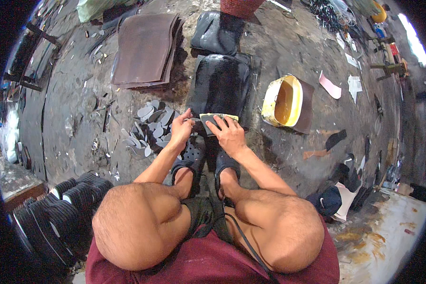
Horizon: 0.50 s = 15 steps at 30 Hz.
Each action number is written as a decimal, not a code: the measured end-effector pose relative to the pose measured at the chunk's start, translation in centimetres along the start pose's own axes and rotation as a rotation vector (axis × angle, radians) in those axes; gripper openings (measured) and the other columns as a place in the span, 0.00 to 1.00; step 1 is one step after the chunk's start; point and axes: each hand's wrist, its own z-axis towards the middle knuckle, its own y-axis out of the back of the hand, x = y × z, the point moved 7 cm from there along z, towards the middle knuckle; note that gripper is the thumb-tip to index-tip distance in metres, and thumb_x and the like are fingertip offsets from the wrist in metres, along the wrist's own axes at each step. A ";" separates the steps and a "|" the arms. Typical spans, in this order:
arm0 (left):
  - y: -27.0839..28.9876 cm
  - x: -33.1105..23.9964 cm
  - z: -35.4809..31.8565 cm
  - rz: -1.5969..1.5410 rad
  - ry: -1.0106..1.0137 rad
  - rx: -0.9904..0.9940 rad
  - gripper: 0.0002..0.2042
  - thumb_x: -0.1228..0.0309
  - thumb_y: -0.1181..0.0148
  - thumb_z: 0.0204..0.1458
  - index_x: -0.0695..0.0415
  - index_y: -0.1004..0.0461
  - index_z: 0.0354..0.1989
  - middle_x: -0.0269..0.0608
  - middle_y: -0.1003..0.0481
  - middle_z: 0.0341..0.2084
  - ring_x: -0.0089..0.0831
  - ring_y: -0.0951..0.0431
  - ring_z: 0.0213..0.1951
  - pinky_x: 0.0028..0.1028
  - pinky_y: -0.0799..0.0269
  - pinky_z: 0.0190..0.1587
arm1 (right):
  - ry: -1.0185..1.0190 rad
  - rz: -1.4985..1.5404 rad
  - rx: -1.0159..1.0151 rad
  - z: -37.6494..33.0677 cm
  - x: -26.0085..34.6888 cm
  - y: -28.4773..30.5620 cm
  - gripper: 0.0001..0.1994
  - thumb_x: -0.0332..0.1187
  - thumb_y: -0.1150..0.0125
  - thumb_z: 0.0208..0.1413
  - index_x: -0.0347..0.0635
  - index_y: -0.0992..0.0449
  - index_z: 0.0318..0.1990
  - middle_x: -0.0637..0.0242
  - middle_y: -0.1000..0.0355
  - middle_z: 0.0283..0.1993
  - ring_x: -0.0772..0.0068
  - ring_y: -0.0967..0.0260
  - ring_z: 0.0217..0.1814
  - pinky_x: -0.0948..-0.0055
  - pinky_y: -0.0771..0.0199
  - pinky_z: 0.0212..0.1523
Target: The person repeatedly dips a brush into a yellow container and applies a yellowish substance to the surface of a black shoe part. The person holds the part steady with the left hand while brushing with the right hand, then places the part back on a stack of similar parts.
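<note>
The left hand (181, 127) pinches the grey piece's (212, 124) nine-o'clock edge, steadying it; the right hand (229, 135) lies on it, fingers flat and together. Yellow glue tub (283, 101) sits at two o'clock.

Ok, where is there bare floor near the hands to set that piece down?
Bare floor lies between the black slab and the yellow tub, and below the tub toward the right knee. Left of the left hand it is crowded with grey cutouts; the right hand rests on the piece.
</note>
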 end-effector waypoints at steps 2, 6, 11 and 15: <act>-0.3 -0.8 0.2 -0.008 -0.002 0.016 0.30 0.80 0.47 0.53 0.59 0.35 0.69 0.39 0.25 0.52 0.23 0.25 0.38 0.24 0.29 0.43 | -0.005 -0.027 -0.011 0.1 -0.2 -0.3 0.21 0.34 0.44 0.55 0.62 0.23 0.58 0.64 0.27 0.59 0.51 0.30 0.58 0.48 0.20 0.49; -0.3 -0.8 0.0 -0.027 0.037 0.042 0.30 0.80 0.47 0.54 0.59 0.35 0.69 0.37 0.27 0.54 0.22 0.26 0.40 0.23 0.30 0.43 | 0.010 -0.033 -0.026 -0.4 -0.1 -0.3 0.21 0.34 0.44 0.55 0.61 0.23 0.58 0.64 0.28 0.60 0.51 0.30 0.59 0.50 0.21 0.50; 0.0 -0.6 0.1 -0.030 0.030 0.040 0.30 0.80 0.47 0.54 0.58 0.36 0.70 0.37 0.27 0.56 0.23 0.26 0.46 0.24 0.30 0.48 | 0.036 -0.045 -0.031 -0.9 -0.1 -0.3 0.21 0.34 0.44 0.56 0.61 0.23 0.58 0.63 0.28 0.61 0.50 0.31 0.60 0.50 0.22 0.51; -0.1 -0.5 0.5 -0.028 -0.003 0.042 0.29 0.81 0.47 0.55 0.58 0.34 0.69 0.37 0.27 0.56 0.26 0.25 0.49 0.27 0.30 0.51 | 0.053 -0.015 -0.001 -1.6 -0.1 -0.1 0.21 0.34 0.44 0.55 0.61 0.23 0.58 0.63 0.26 0.59 0.51 0.29 0.59 0.52 0.22 0.52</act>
